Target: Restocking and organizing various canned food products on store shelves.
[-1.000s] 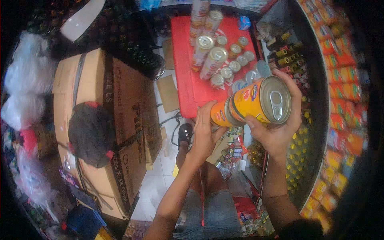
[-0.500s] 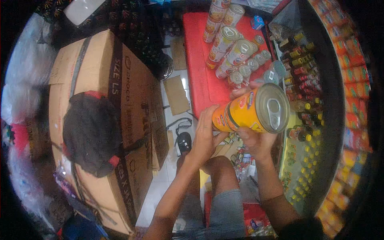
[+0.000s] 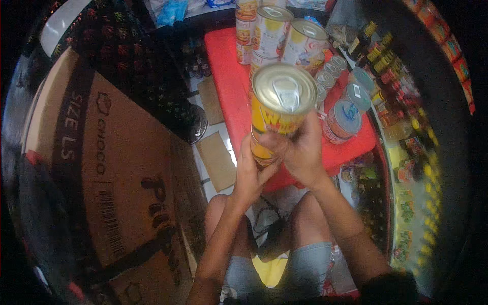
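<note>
Between both hands I hold a tall yellow food can, tilted so its silver pull-tab lid faces up. My left hand grips it near the bottom. My right hand wraps its side higher up, the thumb across the front. Behind it, a red plastic table carries stacked tall cans and another large can at the far side. Smaller cans stand to their right, and a wide tub with a bluish lid sits near the table's right edge.
A large cardboard box stands close on my left. Dark bottles and yellow-capped bottles line the shelf on the right. Flat cardboard pieces lie on the tiled floor by the table. My knees are just below my hands.
My view has turned toward the table. The yellow can has gone from lying nearly sideways to more upright and moved left in view, still in both hands.
</note>
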Motion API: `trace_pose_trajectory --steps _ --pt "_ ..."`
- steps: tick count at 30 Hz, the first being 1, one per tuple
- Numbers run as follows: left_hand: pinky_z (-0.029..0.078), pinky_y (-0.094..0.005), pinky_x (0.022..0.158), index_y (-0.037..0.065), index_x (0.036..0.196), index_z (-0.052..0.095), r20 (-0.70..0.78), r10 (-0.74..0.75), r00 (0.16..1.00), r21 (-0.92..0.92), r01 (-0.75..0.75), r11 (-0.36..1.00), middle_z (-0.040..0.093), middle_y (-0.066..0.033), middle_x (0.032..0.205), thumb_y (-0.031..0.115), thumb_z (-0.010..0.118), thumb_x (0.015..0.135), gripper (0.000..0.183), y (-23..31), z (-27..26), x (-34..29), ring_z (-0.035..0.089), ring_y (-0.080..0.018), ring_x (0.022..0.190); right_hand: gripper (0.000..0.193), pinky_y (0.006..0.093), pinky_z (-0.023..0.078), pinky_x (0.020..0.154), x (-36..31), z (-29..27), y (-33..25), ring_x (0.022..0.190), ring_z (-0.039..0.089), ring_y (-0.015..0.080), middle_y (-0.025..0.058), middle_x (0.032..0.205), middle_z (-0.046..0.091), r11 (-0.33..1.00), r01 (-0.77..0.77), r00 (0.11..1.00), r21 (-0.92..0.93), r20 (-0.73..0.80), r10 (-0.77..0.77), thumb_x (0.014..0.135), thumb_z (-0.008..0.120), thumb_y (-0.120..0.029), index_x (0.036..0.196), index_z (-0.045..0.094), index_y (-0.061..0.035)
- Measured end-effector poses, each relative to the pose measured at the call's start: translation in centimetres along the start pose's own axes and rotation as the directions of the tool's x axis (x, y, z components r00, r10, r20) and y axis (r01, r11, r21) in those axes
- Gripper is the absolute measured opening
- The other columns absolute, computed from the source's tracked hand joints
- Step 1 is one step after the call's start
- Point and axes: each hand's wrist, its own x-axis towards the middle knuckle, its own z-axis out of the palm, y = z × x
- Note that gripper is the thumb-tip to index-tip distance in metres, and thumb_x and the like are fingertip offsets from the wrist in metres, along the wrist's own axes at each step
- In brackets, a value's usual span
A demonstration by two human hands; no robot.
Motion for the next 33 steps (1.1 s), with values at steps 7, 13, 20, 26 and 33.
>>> trace_pose_trajectory --steps 7,13,20,26,33 --pt "0.044 -0.0381 0.087 -0.001 0.125 0.036 -0.069 0.095 0.993 -0.089 -0.101 0.991 0.054 -0.0187 0.110 0.012 0.073 0.076 0.062 -0.7 1.5 1.3 0.057 -0.0298 0.102 0.059 0.0310 0.047 0.090 1.0 -2.5 0.2 0.104 0.056 0.0164 0.0078 0.115 0.055 1.000 0.024 0.971 0.013 0.237 -0.026 0.084 0.069 -0.026 0.129 0.039 -0.0030" --pt "0.045 -0.0370 0.086 -0.001 0.122 0.039 -0.116 0.193 0.974 -0.118 -0.206 0.971 0.056 -0.0174 0.108 0.012 0.072 0.077 0.057 -1.0 3.0 1.2 0.058 -0.0293 0.099 0.048 0.0245 0.050 0.071 0.2 -3.4 0.8 0.085 0.060 0.0094 0.0029 0.099 0.061 0.984 0.136 0.960 0.112 0.232 -0.159 0.080 0.073 -0.030 0.114 0.050 -0.0040" --pt "0.049 -0.0305 0.081 0.002 0.128 0.033 -0.024 0.210 0.977 -0.039 -0.211 0.977 0.056 -0.0113 0.110 0.011 0.067 0.084 0.057 -1.1 3.4 1.0 0.058 -0.0172 0.096 0.051 0.0274 0.049 0.078 -0.6 -4.5 0.6 0.089 0.059 0.0115 0.0033 0.100 0.062 0.976 0.134 0.966 0.174 0.197 -0.167 0.079 0.075 -0.027 0.117 0.050 -0.0025" --pt "0.046 -0.0344 0.085 0.000 0.122 0.039 -0.056 0.154 0.987 -0.211 -0.162 0.964 0.056 -0.0152 0.109 0.011 0.071 0.079 0.055 -0.9 4.1 0.9 0.059 -0.0246 0.097 0.051 0.0273 0.049 0.080 -1.5 -4.7 1.4 0.091 0.060 0.0114 0.0041 0.100 0.063 0.975 0.178 0.967 0.130 0.159 -0.197 0.078 0.076 -0.022 0.118 0.051 -0.0022" --pt "0.047 -0.0331 0.084 0.000 0.125 0.038 -0.054 0.196 0.979 -0.378 -0.202 0.904 0.056 -0.0133 0.111 0.015 0.070 0.081 0.057 0.4 3.6 2.0 0.057 -0.0199 0.100 0.053 0.0274 0.047 0.085 -2.4 -5.4 1.8 0.095 0.058 0.0112 0.0061 0.106 0.063 0.994 0.063 0.984 0.089 0.160 -0.077 0.076 0.077 -0.021 0.118 0.052 -0.0007"
